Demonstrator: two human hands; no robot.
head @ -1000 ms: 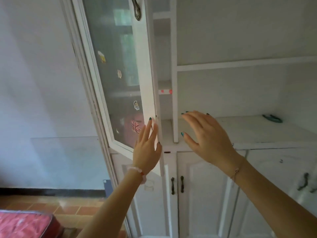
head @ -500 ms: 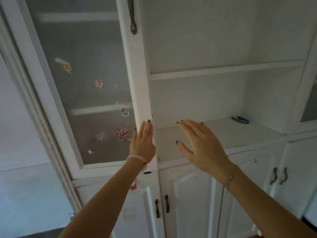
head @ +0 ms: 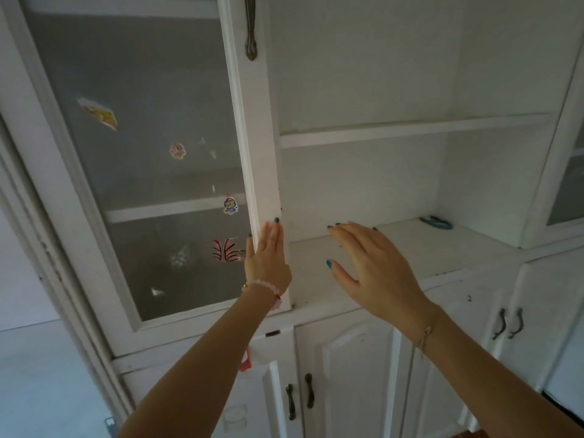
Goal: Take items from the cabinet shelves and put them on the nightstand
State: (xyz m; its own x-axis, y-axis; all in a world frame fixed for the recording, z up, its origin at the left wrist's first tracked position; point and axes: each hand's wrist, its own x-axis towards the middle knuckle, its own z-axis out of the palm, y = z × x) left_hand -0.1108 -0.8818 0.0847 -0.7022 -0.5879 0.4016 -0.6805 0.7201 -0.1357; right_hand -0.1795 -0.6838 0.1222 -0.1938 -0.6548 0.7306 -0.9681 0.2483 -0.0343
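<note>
a tall, white-painted cabinet [head: 363, 74] fills the view, its middle bay open. at left is its frosted glass door [head: 142, 153], white-framed, with a dark curved metal handle [head: 251, 33]. below, arched panel doors [head: 350, 374] carry dark handles. the lower shelf [head: 442, 245] is flat, scuffed white. the left grip [head: 265, 260] is released, fingers straight and flat against the door's edge. the right grip [head: 376, 273] hovers released, fingers spread, before the shelf's front. a small teal looped item [head: 437, 222] lies at the shelf's back right, well apart from both. small cartoon stickers [head: 177, 150] dot the glass.
</note>
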